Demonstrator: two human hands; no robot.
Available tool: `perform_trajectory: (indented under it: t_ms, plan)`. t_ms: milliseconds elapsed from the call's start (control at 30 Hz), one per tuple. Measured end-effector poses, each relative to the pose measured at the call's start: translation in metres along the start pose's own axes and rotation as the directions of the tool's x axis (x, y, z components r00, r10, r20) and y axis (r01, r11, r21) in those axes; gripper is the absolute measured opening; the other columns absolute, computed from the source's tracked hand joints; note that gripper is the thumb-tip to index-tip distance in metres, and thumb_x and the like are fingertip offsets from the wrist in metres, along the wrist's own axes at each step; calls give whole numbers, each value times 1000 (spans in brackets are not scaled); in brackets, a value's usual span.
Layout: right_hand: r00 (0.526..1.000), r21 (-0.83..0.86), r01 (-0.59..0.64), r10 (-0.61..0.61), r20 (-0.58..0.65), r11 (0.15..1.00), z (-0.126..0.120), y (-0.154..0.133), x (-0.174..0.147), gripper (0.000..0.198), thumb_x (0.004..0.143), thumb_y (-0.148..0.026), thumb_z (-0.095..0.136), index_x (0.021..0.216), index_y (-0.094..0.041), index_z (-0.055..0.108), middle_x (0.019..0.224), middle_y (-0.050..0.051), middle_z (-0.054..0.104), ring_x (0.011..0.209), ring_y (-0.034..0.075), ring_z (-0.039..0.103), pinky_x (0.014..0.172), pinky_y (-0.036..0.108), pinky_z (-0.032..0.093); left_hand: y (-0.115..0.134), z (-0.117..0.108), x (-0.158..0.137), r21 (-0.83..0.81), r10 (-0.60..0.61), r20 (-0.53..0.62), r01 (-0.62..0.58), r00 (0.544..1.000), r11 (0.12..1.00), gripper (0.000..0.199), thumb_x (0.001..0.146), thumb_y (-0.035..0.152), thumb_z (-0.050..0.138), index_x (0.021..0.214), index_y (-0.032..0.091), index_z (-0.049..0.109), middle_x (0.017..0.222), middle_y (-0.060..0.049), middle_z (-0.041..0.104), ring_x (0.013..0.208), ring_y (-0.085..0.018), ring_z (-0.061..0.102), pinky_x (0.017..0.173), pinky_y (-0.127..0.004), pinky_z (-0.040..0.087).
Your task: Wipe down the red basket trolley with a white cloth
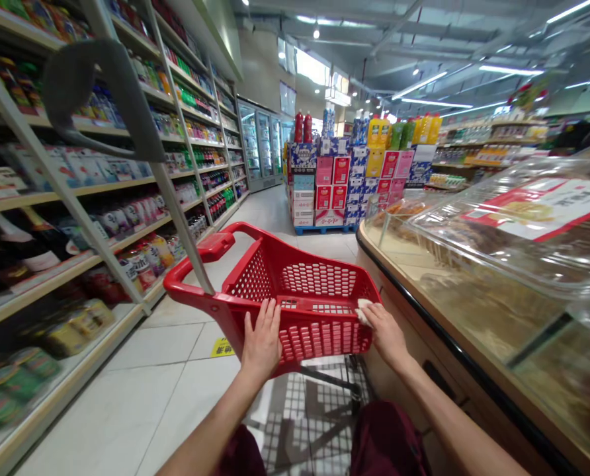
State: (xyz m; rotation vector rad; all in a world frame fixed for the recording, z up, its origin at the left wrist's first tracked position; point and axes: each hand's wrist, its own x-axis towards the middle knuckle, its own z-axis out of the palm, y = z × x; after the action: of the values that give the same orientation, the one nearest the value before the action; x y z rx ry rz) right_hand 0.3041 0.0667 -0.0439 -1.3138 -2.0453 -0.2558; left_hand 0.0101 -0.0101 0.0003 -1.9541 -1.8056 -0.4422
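Left hand (262, 336): bare, fingers outstretched, laid along the near rim of a red shopping trolley (309, 317). Right hand (384, 328): gripping a crumpled white cloth (364, 311) against the same rim, nearer the trolley's right end. Trolley: moulded plastic, slotted walls, directly ahead, long axis crossing left to right. Right of hands: black-edged worktop (426, 305), clear plastic food boxes (508, 228). Left: drinks shelving (37, 145). Below: pale, smooth floor tiles (141, 390).
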Motion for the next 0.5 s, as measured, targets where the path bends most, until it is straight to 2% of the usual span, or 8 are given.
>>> perform_trajectory:
  t_ms: [100, 233, 300, 333, 400, 500]
  plan:
    - [999, -40, -42, 42, 3, 998, 7, -15, 6, 49, 71, 1, 36, 111, -17, 56, 117, 9, 56, 115, 22, 44, 97, 44, 35, 6, 0, 0, -10, -32, 4, 32, 999, 999, 60, 70, 17, 39, 129, 10, 33, 139, -10, 28, 129, -24, 21, 103, -50, 19]
    - [995, 50, 104, -103, -12, 993, 29, -80, 19, 52, 70, 3, 35, 115, -16, 53, 118, 7, 56, 116, 20, 43, 99, 43, 31, 6, 3, -1, 6, -30, -15, 31, 999, 1000, 60, 70, 15, 39, 129, 9, 32, 138, -12, 29, 129, -25, 21, 103, -51, 19]
    - [988, 80, 154, -154, -3, 985, 32, -98, 24, 53, 71, 2, 34, 118, -18, 51, 120, 5, 54, 116, 19, 43, 100, 43, 30, 2, 3, -3, 26, -6, -27, 7, 1000, 1000, 60, 70, 14, 39, 130, 10, 32, 138, -12, 30, 129, -25, 22, 103, -52, 17]
    - [988, 78, 151, -152, 9, 985, 31, -98, 24, 54, 72, 2, 34, 119, -19, 50, 121, 4, 54, 117, 19, 42, 100, 43, 29, 0, 4, -3, 33, 7, -31, -6, 999, 999, 60, 70, 14, 39, 130, 10, 31, 138, -12, 30, 129, -25, 23, 104, -52, 16]
    - [995, 36, 88, -89, 32, 995, 25, -79, 16, 57, 72, 3, 33, 120, -23, 49, 124, 3, 51, 120, 20, 37, 100, 45, 27, -4, 4, -4, 40, 30, -34, -28, 999, 999, 59, 71, 15, 39, 130, 11, 31, 138, -12, 30, 129, -25, 23, 104, -52, 15]
    - [992, -64, -125, 124, -13, 990, 14, -25, -8, 62, 70, 4, 32, 123, -26, 46, 129, 3, 46, 125, 21, 30, 100, 49, 25, -3, 7, -5, 35, 32, -33, -31, 999, 999, 58, 72, 15, 39, 129, 11, 32, 138, -12, 29, 129, -25, 22, 104, -52, 14]
